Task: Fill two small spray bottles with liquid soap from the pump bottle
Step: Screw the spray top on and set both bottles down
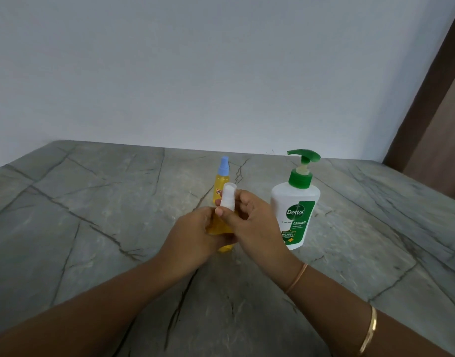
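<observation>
The little bottle (223, 229) inside the fingers (247, 199) was smooth, see-through plastic, with a white plastic cap (228, 195). Just past the fingers, the other spray bottle (222, 180) looked like the same clear plastic. Beside the fingers, the pump bottle (296, 202) was shiny white plastic. The stone counter (92, 215) underneath looked dull and cracked-looking.
</observation>
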Demonstrator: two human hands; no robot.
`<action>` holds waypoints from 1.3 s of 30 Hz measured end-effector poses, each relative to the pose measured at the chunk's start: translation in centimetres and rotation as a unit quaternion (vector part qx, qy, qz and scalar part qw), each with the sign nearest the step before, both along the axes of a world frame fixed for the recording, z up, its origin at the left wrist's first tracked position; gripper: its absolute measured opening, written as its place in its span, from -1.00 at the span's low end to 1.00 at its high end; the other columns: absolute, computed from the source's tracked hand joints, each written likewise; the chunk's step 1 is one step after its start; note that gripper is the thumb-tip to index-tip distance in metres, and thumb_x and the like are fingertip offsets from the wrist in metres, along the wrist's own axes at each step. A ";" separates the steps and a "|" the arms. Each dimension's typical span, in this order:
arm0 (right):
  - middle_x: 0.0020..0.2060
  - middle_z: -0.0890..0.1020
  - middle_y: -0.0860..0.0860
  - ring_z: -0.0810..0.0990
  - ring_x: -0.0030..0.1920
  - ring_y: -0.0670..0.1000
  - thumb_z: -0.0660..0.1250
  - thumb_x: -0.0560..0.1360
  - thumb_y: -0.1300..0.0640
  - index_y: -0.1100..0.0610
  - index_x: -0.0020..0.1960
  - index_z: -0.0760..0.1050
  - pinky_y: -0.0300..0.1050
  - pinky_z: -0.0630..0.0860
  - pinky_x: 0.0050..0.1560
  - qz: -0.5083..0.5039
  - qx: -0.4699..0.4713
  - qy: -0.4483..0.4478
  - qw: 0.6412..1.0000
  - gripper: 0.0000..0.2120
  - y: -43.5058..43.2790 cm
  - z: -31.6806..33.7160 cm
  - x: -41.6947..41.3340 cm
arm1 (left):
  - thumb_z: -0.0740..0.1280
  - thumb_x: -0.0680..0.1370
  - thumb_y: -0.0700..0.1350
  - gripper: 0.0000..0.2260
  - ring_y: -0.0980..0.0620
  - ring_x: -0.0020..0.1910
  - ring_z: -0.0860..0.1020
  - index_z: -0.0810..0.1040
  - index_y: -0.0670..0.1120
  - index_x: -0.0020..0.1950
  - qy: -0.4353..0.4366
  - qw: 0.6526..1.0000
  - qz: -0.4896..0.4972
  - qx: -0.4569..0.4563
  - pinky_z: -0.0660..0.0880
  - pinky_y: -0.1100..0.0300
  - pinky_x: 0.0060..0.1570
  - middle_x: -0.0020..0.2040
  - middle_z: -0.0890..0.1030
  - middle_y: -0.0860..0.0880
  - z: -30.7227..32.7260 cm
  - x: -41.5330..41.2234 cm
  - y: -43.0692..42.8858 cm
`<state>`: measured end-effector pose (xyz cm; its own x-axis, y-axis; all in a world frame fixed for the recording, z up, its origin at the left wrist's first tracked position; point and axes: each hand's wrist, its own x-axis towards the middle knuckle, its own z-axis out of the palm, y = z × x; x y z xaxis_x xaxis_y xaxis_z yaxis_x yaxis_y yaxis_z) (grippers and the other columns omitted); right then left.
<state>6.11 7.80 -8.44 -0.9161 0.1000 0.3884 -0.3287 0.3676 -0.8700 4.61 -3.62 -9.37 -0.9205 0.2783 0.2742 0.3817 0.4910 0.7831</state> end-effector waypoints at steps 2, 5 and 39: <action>-0.02 0.64 0.07 0.59 0.03 0.02 0.39 0.47 0.20 0.09 0.07 0.51 0.02 0.54 0.09 0.009 -0.022 -0.022 0.999 -0.81 0.0 0.3 -0.4 | 0.45 0.34 0.01 -0.65 0.11 -0.12 0.60 0.56 -0.03 0.09 -0.009 1.000 0.011 0.012 0.53 0.13 -0.01 -0.08 0.64 0.05 0.1 -0.4 -0.3; 0.11 0.59 0.02 0.54 0.15 -0.04 0.40 0.46 0.20 0.13 0.25 0.46 -0.04 0.49 0.20 0.013 -0.065 -0.043 0.997 -0.63 -0.2 0.6 -1.0 | 0.46 0.32 0.06 -0.68 0.11 -0.18 0.59 0.56 -0.04 0.00 0.001 0.997 0.064 0.032 0.53 0.17 -0.17 -0.14 0.64 0.04 0.5 -1.4 -1.0; 0.32 0.27 0.05 0.31 0.27 -0.02 0.22 0.45 0.37 0.11 0.44 0.15 -0.27 0.30 0.17 -0.143 -0.010 -0.073 0.987 -0.40 -1.7 0.4 -6.3 | 0.42 0.40 -0.10 -0.27 -0.10 0.34 0.33 0.10 -0.12 0.45 -0.016 0.990 0.139 0.001 0.33 0.13 0.11 0.42 0.29 -0.14 -0.7 -10.2 -1.8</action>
<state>-0.16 6.06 -8.06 -0.8954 0.3681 0.2505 -0.0859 0.4092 -0.9084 -5.60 -5.38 -10.11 -0.9696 0.0124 0.2442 0.2072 0.5716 0.7939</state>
